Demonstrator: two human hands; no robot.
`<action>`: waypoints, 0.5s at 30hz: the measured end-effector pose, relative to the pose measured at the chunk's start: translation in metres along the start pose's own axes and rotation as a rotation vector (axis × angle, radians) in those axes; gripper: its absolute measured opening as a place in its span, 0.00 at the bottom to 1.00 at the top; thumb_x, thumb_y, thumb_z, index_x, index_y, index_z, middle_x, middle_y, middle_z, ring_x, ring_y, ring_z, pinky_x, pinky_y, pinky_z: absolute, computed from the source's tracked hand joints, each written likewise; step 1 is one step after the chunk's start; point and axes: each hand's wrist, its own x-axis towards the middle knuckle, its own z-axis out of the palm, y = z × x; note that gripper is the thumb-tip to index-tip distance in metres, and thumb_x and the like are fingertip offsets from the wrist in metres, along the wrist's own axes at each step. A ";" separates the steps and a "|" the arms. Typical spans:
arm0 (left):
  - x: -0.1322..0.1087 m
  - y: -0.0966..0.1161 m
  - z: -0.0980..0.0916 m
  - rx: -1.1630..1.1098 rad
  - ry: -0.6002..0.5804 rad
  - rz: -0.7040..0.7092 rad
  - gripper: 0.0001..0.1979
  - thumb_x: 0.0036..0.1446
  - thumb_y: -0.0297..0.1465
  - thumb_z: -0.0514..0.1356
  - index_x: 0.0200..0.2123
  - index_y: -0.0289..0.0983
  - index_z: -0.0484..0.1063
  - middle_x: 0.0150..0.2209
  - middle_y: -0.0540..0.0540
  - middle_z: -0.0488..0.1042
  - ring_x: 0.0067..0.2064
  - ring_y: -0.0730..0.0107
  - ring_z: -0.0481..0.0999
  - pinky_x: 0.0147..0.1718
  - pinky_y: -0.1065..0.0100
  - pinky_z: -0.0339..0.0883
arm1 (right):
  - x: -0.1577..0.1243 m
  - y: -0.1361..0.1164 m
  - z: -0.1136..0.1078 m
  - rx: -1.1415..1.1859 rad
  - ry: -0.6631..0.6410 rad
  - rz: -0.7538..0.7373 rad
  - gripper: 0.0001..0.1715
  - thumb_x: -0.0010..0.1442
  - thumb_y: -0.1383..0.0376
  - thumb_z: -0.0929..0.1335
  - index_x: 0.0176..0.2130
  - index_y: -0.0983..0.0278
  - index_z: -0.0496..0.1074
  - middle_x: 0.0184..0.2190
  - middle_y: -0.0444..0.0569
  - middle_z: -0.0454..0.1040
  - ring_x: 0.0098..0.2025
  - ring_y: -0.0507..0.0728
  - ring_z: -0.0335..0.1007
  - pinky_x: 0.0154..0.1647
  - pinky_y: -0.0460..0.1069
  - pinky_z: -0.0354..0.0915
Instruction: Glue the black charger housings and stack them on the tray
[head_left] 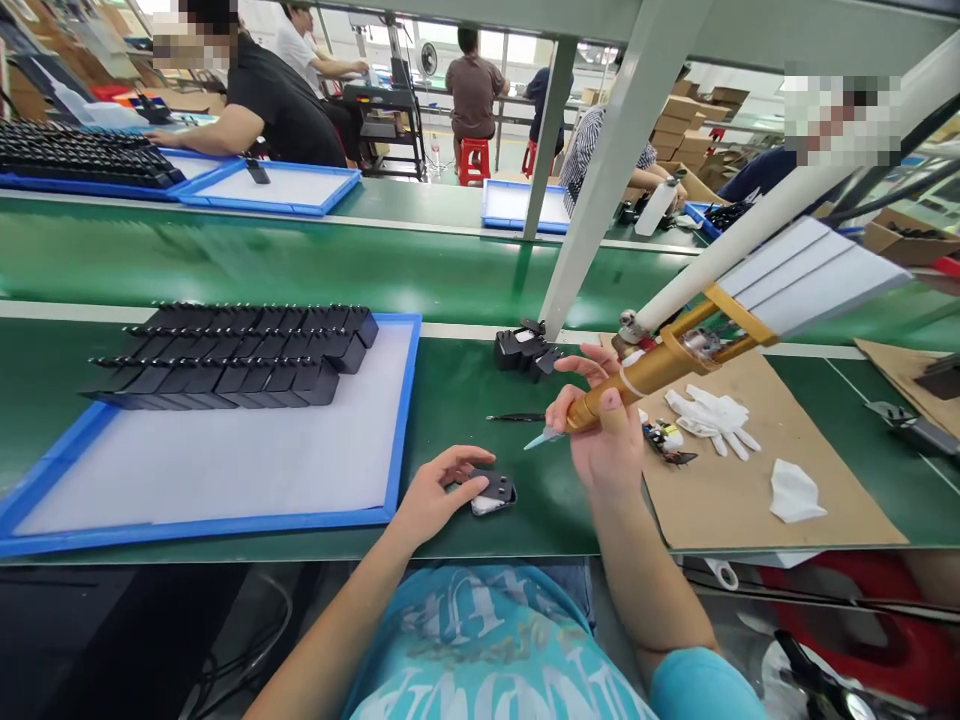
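Note:
My left hand (439, 497) grips a small black plastic casing (496, 490) with a whitish inside, thumb on top and fingers along its far side. The casing rests on the green bench near the front edge. My right hand (607, 435) is wrapped round a gold-coloured dispensing gun (656, 375), whose pale blue nozzle (543, 438) points down and left. That tip hangs above and to the right of the casing, apart from it. Black tweezers (516, 417) lie behind the nozzle. Further back sits a small cluster of black parts (525, 348).
To the left, a blue-rimmed white tray (403, 420) holds rows of black adapter-like casings (232, 360). Brown cardboard (727, 500) on the right carries white gloves (712, 418), a crumpled white cloth (796, 492) and small parts (666, 440). A slanted metal post (600, 170) rises behind. Co-workers sit beyond.

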 end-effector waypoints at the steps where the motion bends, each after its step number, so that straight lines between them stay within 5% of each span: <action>1: -0.004 -0.002 0.000 -0.004 0.026 0.023 0.15 0.56 0.38 0.62 0.46 0.40 0.75 0.49 0.42 0.77 0.45 0.63 0.75 0.46 0.63 0.69 | -0.003 0.000 0.006 0.046 0.005 -0.011 0.20 0.61 0.51 0.64 0.50 0.54 0.65 0.45 0.47 0.70 0.20 0.46 0.62 0.22 0.48 0.65; 10: -0.016 -0.004 0.000 0.077 0.076 0.000 0.14 0.59 0.40 0.59 0.45 0.42 0.77 0.43 0.45 0.78 0.44 0.62 0.76 0.49 0.60 0.69 | -0.015 -0.002 0.026 0.104 0.041 -0.006 0.20 0.60 0.50 0.65 0.49 0.54 0.64 0.40 0.44 0.69 0.17 0.45 0.57 0.17 0.47 0.60; 15: -0.019 -0.001 0.005 0.363 0.041 0.169 0.24 0.53 0.38 0.65 0.54 0.46 0.70 0.57 0.44 0.69 0.55 0.56 0.71 0.53 0.57 0.66 | -0.021 -0.004 0.024 0.137 0.017 0.000 0.24 0.58 0.47 0.65 0.51 0.52 0.63 0.41 0.43 0.69 0.14 0.43 0.55 0.12 0.45 0.57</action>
